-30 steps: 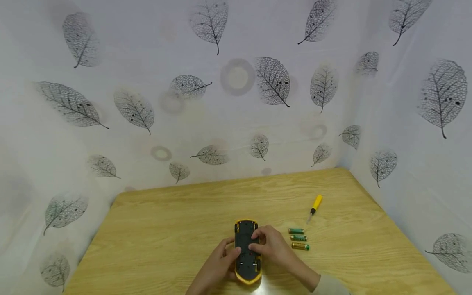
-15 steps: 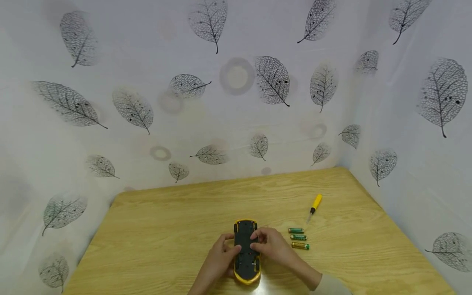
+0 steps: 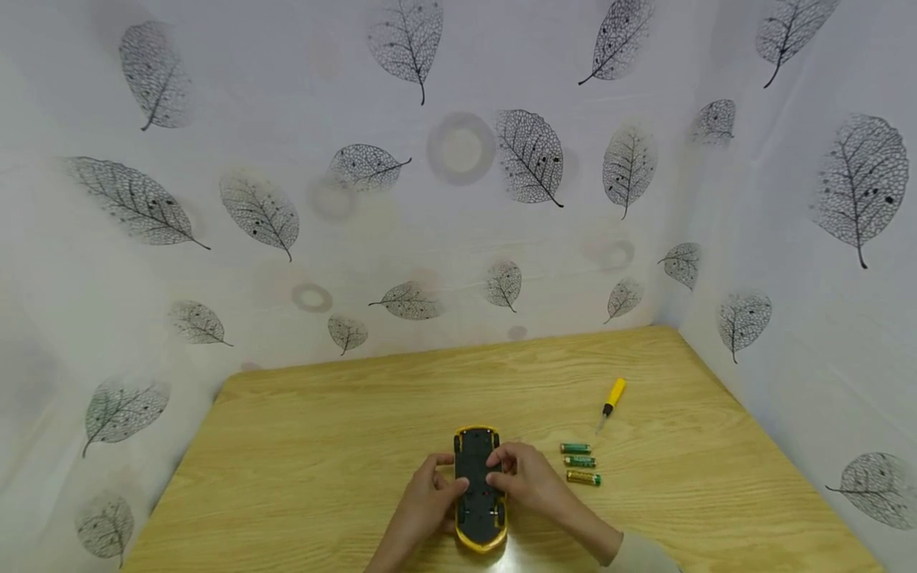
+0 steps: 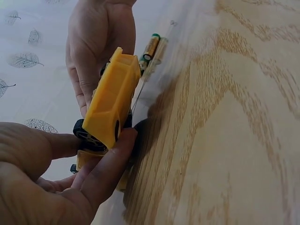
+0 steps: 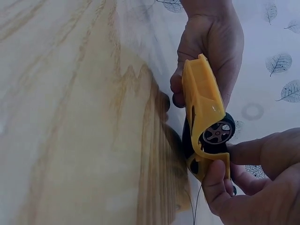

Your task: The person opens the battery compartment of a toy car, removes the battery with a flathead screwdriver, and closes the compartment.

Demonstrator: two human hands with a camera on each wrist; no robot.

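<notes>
A yellow toy car (image 3: 478, 521) lies upside down, its black underside facing up. My left hand (image 3: 424, 500) grips it along the left side, thumb over the edge of the underside. From the right, my right hand (image 3: 536, 482) holds it, with thumb and forefinger on the underside. In the left wrist view, left fingertips press the yellow body (image 4: 111, 91) beside a wheel (image 4: 89, 136). The right wrist view has right fingers against the car's side (image 5: 202, 89), near a spoked wheel (image 5: 218, 133). What lies under the right fingertips is hidden.
To the right of the car lie two green batteries (image 3: 575, 449) and a gold one with a green end (image 3: 583, 478). Behind them is a yellow-handled screwdriver (image 3: 614, 393). The wooden table (image 3: 344, 422) meets leaf-patterned white sheeting (image 3: 458, 231) at the back and sides.
Over the last second the right hand shifts slightly on the underside, and the left fingers move a little along the side. The car, batteries and screwdriver stay nearly in place.
</notes>
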